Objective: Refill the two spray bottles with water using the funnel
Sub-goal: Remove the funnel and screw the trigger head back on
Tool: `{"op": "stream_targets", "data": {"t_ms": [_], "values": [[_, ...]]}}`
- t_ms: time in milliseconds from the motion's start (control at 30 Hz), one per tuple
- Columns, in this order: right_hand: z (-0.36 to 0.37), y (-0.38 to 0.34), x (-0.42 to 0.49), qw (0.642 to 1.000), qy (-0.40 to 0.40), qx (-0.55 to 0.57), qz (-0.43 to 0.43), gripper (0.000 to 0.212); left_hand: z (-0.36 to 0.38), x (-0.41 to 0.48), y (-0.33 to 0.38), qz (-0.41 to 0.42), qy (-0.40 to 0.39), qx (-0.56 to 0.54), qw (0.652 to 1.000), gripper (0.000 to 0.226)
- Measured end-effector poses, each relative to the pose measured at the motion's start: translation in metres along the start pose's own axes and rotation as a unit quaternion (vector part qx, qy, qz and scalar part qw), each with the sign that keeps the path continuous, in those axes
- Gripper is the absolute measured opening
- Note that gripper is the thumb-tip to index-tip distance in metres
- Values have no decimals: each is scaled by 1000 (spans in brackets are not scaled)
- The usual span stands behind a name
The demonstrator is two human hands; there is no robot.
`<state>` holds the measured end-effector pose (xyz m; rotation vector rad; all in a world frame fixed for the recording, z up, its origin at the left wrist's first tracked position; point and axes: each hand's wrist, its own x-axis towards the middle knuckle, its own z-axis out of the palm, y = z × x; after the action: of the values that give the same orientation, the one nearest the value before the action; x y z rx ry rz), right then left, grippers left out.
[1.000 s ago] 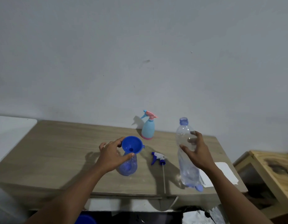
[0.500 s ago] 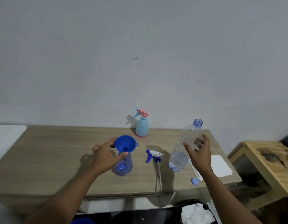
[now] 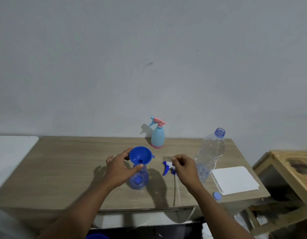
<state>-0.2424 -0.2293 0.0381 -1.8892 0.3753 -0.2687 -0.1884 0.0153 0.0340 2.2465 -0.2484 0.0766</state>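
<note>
A clear blue spray bottle stands uncapped on the wooden table with the blue funnel seated in its neck. My left hand grips the neck just under the funnel, thumb in front and fingers behind. The bottle's blue-and-white trigger head lies on the table to its right, its tube pointing toward me. My right hand has curled fingers on that head. An uncapped clear water bottle stands at the right, untouched. A light-blue spray bottle with a pink trigger stands by the wall.
The water bottle's blue cap lies near the table's front right edge, beside a white folded paper. A wooden stool stands right of the table. A white surface adjoins the table on the left.
My right hand let go of the water bottle, which now stands on the table, and moved left onto the trigger head. My left hand stayed on the bottle neck.
</note>
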Motion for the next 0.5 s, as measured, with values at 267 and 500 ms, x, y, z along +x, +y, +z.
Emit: {"op": "stream_targets", "data": {"t_ms": [267, 500], "values": [[41, -38, 17, 981, -157, 28, 108, 27, -5, -2, 8, -15, -14, 15, 1000, 71], [50, -36, 18, 970, -160, 88, 163, 20, -7, -5, -5, -15, -23, -17, 999, 85]]}}
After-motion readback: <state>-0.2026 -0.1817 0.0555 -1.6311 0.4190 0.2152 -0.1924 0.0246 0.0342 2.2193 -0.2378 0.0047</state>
